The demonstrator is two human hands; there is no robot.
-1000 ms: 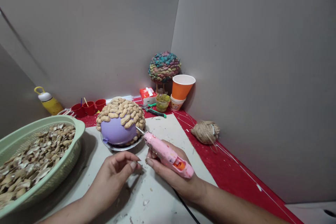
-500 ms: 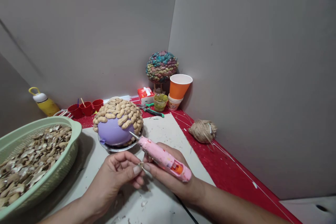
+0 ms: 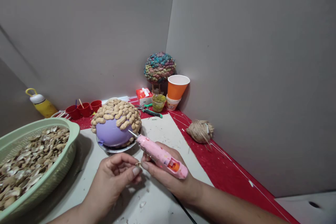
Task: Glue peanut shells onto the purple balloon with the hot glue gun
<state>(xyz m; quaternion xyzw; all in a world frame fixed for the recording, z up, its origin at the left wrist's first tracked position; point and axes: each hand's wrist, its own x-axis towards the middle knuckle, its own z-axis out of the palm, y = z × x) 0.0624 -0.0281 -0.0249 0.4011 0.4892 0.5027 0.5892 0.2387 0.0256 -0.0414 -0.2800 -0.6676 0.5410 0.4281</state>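
Observation:
My right hand point(image 3: 168, 169) is wrapped round a pink glue gun point(image 3: 160, 155), its metal tip pointing up and left. Between the thumb and fingers of my left hand point(image 3: 115, 178) is a small peanut shell piece point(image 3: 138, 163), which my right fingertips also meet or nearly meet. Just beyond the hands, a purple balloon point(image 3: 112, 133) rests in a shiny metal bowl point(image 3: 112, 149). Peanut shells point(image 3: 122, 112) cover its top and right side, while the front left is bare purple. The nozzle lies in front of the balloon in view; whether it touches, I cannot tell.
A green basket point(image 3: 75, 133) of shells stands at left. Behind are red cups point(image 3: 85, 109), a yellow bottle point(image 3: 44, 106), pliers point(image 3: 152, 112), a tissue pack point(image 3: 144, 96), orange paper cups point(image 3: 177, 87) and a colourful shell-covered tree point(image 3: 159, 68). Twine point(image 3: 201, 131) lies at right.
The view has shifted slightly, so everything sits a little further left. My hands have drawn slightly apart, and the shell piece shows more clearly at my left fingertips.

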